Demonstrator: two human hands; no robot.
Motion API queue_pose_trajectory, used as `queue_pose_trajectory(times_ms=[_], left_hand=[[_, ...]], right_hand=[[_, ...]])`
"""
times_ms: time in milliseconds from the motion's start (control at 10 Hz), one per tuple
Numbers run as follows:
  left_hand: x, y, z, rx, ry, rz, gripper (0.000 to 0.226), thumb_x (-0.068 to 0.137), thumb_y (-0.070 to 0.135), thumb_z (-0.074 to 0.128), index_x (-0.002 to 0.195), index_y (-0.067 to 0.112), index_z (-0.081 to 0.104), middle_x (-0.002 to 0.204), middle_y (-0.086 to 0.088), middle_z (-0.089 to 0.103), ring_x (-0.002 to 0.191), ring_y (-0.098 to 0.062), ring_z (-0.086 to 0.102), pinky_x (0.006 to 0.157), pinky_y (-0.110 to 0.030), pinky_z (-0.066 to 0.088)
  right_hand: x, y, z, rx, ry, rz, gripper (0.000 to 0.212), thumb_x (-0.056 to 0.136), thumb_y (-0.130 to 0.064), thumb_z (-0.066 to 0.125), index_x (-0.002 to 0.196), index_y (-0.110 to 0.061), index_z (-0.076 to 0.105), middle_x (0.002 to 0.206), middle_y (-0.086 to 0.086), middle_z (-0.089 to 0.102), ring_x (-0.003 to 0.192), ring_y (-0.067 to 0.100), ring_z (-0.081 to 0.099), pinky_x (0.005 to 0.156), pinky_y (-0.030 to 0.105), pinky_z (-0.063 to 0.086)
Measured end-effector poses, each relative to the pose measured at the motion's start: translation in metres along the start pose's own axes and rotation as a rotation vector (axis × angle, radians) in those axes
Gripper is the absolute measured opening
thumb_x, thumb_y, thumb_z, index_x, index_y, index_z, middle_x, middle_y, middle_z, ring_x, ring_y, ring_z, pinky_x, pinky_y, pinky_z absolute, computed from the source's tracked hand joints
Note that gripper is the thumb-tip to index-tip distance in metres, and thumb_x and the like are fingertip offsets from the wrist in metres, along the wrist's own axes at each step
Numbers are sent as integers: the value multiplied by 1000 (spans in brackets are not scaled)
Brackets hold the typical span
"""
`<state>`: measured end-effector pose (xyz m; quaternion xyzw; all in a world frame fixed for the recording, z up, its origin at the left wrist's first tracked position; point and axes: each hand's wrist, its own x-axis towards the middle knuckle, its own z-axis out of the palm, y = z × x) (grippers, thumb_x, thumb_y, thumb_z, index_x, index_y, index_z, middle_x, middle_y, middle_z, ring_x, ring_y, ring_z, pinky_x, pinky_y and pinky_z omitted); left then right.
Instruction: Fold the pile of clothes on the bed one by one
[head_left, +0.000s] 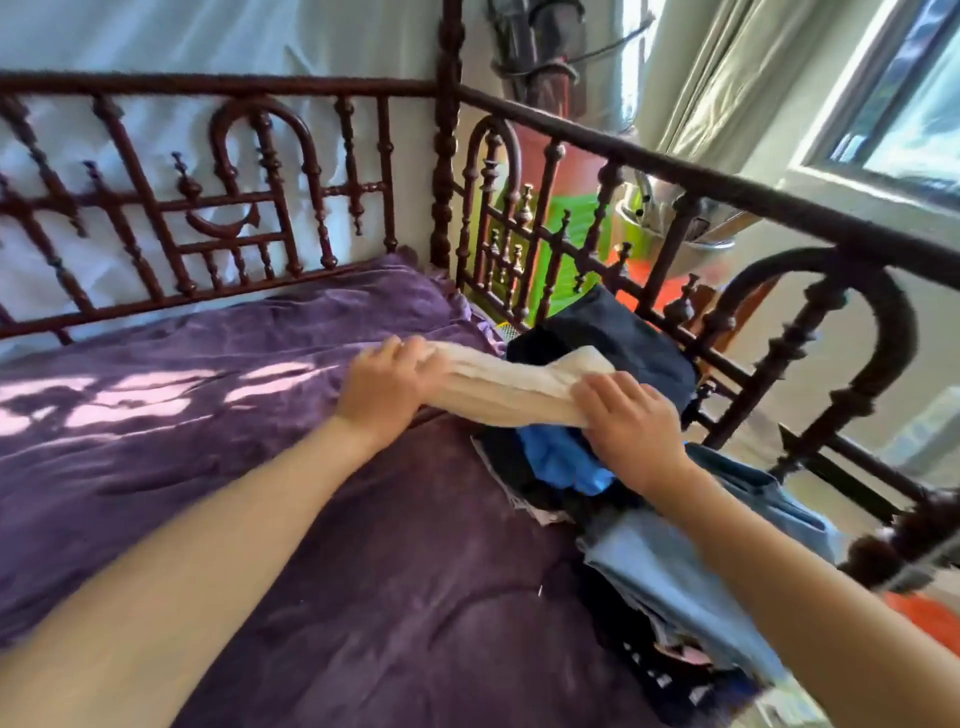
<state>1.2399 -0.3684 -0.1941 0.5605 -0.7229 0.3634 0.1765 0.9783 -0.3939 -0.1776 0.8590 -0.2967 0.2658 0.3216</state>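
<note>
Only the head camera to go on here. Your left hand (387, 387) has its fingers (392, 356) curled over one end of the cream ribbed garment (498, 387). Your right hand (631, 423) is wrapped round the other end. So both hands are closed on the cloth, and it's bunched into a thick rope between them. It's held up off the bed (234, 467), right over the left edge of the pile of clothes (613, 332). The pile sits against the carved wooden rail (675, 174) on your right. A bright blue piece (558, 460) and some pale denim (670, 566) show in the heap.

Handling-wise, I'd guess that knit is light, soft and floppy, with a fair bit of stretch. The ribbing should give you plenty of grip, so slipping isn't the worry. Pulling it out of shape is, so go easy on the tug.

Bunched like this, I can't tell which end is the neck and which the hem. I'd let it drop open, then pinch it at two corners of one edge, not by a fistful. The purple stretch of bed to your left looks like the spot to spread it flat.
</note>
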Motion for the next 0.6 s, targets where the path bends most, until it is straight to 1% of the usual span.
queue_pose_trajectory(times_ms=[100, 200, 300, 400, 500, 600], left_hand=[[114, 32, 8, 55, -55, -26, 39, 68, 12, 77, 105, 16, 68, 103, -13, 67, 82, -28, 65, 65, -32, 52], [175, 67, 41, 21, -458, -101, 70, 91, 9, 49, 149, 26, 13, 155, -20, 7, 140, -37, 17, 108, -52, 24], [173, 93, 68, -42, -797, -159, 84, 90, 11, 49, 149, 26, -8, 153, -20, -22, 142, -40, -13, 111, -60, 4], [145, 85, 77, -83, -852, -162, 83, 90, 25, 53, 149, 29, -6, 153, -18, -23, 142, -37, -17, 111, -58, 1], [125, 52, 66, -69, -919, -332, 78, 92, 29, 49, 150, 28, -5, 153, -17, -23, 142, -36, -16, 113, -56, 1], [115, 26, 41, -39, -896, -441, 75, 94, 28, 46, 150, 26, -4, 154, -16, -20, 143, -35, -13, 114, -53, 3]], right_hand=[[1, 85, 1, -111, 36, 189, 25, 70, -15, 53, 83, -3, 70, 84, 13, 68, 66, 30, 65, 46, 29, 48], [-7, 126, 30, -161, -177, 272, 36, 74, -19, 56, 106, -5, 67, 101, 20, 65, 79, 36, 65, 52, 36, 52], [-40, 141, 85, 16, -908, 398, 70, 92, -40, 50, 150, -24, 14, 153, 13, 20, 135, 30, 31, 102, 41, 38], [-65, 145, 122, 195, -1085, 513, 68, 93, -59, 34, 149, -35, 5, 156, 8, 13, 141, 29, 19, 111, 41, 28], [-39, 147, 133, 93, -938, 486, 56, 94, -58, 30, 141, -29, 31, 146, 5, 33, 133, 27, 34, 104, 41, 37], [9, 142, 126, 99, -852, 373, 55, 94, -57, 30, 137, -24, 39, 142, 5, 39, 131, 26, 36, 102, 41, 34]])
